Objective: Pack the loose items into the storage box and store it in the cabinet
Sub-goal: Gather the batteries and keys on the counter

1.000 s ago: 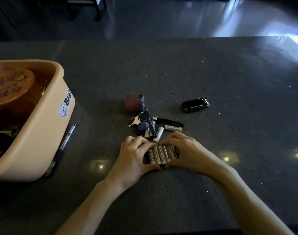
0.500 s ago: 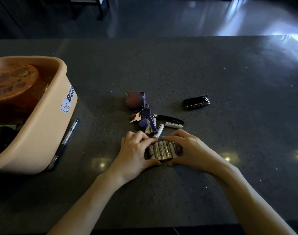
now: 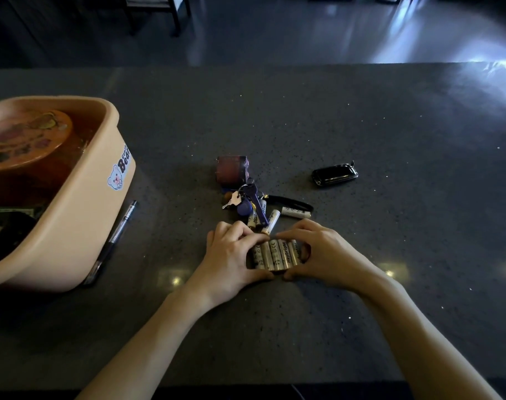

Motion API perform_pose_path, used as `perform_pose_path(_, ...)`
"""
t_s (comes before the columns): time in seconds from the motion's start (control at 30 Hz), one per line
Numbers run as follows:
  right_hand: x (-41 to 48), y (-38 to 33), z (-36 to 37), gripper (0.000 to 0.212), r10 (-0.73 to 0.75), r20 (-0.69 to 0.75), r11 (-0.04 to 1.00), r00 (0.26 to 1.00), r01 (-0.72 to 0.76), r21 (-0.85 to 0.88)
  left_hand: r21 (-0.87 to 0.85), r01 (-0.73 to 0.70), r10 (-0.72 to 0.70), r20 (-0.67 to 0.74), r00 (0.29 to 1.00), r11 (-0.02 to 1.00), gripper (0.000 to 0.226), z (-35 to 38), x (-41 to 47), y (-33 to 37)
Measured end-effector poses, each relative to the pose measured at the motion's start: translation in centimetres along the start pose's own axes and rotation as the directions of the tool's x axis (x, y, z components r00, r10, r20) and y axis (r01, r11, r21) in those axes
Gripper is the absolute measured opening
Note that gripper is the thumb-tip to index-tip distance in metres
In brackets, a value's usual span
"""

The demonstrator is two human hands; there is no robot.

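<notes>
A row of several white batteries (image 3: 276, 254) lies on the dark counter, pressed together between my left hand (image 3: 231, 256) and my right hand (image 3: 325, 252), fingers and thumbs cupped around the row. Just beyond lie loose batteries (image 3: 270, 221), one more battery (image 3: 295, 212), a bunch of keys (image 3: 247, 202) with a black strap, and a small dark red box (image 3: 231, 170). A black key fob (image 3: 334, 175) rests further right. The beige storage box (image 3: 73, 226) with a bear sticker stands at the left, holding an orange round lid (image 3: 26, 140) and dark items.
A black pen (image 3: 113, 241) lies against the storage box's right side. The counter's far edge runs across the top, with a shiny floor and chair legs (image 3: 173, 15) beyond. The near counter edge is just below my forearms.
My hands have closed in slightly on the battery row, squaring it up. The other items have stayed where they were.
</notes>
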State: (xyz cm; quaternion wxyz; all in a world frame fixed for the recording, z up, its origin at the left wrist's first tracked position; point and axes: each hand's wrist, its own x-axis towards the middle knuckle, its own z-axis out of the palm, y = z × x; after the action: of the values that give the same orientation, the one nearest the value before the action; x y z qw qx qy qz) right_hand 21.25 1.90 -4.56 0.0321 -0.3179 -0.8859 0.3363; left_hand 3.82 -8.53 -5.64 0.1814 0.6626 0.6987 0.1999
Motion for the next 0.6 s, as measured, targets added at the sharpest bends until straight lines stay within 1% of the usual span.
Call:
perform_pose_path(0.1, -0.1, 0.2, -0.4, 0.063, 0.012, -0.026, 0.999, 1.000, -0.013, -0.030, -0.008, 0.000, 0.000, 0.001, 1.000, 1.000, 0.067, -0.2, -0.1, 0.2)
perform_pose_path(0.2, 0.1, 0.5, -1.3, 0.064, 0.046, -0.059, 0.997, 0.997, -0.049, -0.051, -0.014, 0.002, -0.003, -0.042, 0.999, 1.000, 0.067, -0.8, -0.1, 0.2)
perform_pose_path(0.27, 0.3, 0.5, -1.8, 0.065, 0.052, -0.019, 0.996, 0.998, -0.053, -0.069, -0.010, -0.001, 0.000, -0.069, 0.998, 1.000, 0.065, -1.4, 0.0, 0.1)
perform_pose_path(0.37, 0.4, 0.2, -1.7, 0.066, 0.037, 0.048, 0.996, 0.998, -0.033, -0.086, 0.000, -0.006, 0.006, -0.044, 0.999, 1.000, 0.066, -1.8, -0.1, -0.1)
perform_pose_path(0.43, 0.3, 0.2, -1.4, 0.067, 0.029, 0.063, 0.997, 0.998, -0.024, -0.076, -0.003, -0.004, 0.004, -0.010, 1.000, 1.000, 0.068, -1.5, -0.3, -0.2)
perform_pose_path(0.6, -0.2, 0.1, -1.0, 0.076, 0.019, 0.087, 0.997, 0.996, -0.012, -0.077, -0.014, -0.009, 0.009, 0.002, 1.000, 1.000, 0.071, -1.1, -0.2, 0.0)
